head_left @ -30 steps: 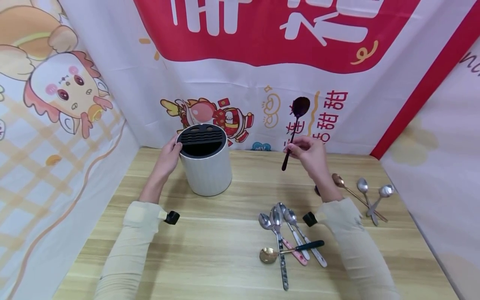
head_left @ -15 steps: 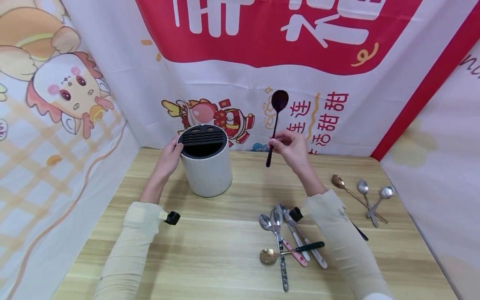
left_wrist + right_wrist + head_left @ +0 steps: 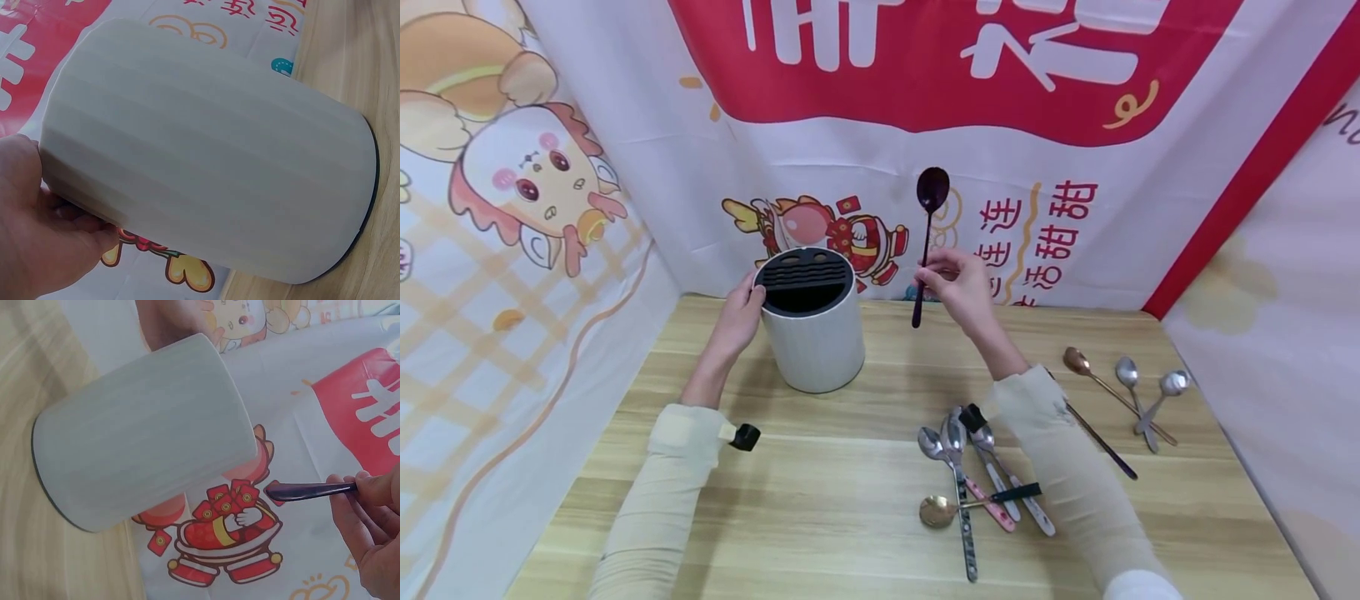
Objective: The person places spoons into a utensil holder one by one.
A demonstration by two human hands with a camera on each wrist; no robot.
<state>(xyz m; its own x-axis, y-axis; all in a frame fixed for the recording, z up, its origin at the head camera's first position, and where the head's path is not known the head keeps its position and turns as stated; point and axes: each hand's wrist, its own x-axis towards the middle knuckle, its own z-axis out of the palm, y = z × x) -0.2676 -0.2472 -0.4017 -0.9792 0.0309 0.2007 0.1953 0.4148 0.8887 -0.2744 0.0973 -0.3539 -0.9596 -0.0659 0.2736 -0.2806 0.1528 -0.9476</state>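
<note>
A white ribbed utensil holder (image 3: pixel 817 354) with a black slotted lid (image 3: pixel 803 279) stands upright on the table. At its left rim my left hand (image 3: pixel 737 318) grips it, thumb at the top edge; the left wrist view shows the other fingers (image 3: pixel 84 226) curled against its side. To the holder's right, above the table, my right hand (image 3: pixel 961 287) pinches a dark purple spoon (image 3: pixel 932 192) by the handle. The spoon's bowl points up, and its handle end (image 3: pixel 309 490) sticks out below the fingers toward the holder in the right wrist view.
Several spoons lie crossed in a pile, among them a gold spoon with a dark handle (image 3: pixel 937 512). Farther right lie a copper spoon (image 3: pixel 1077 361), two silver spoons (image 3: pixel 1173 383) and a dark handle (image 3: pixel 1105 443) partly under the right sleeve. Printed cloth (image 3: pixel 865 150) hangs behind the table.
My right hand has moved left with the purple spoon, closer to the utensil holder. My left hand has stayed on the holder's rim.
</note>
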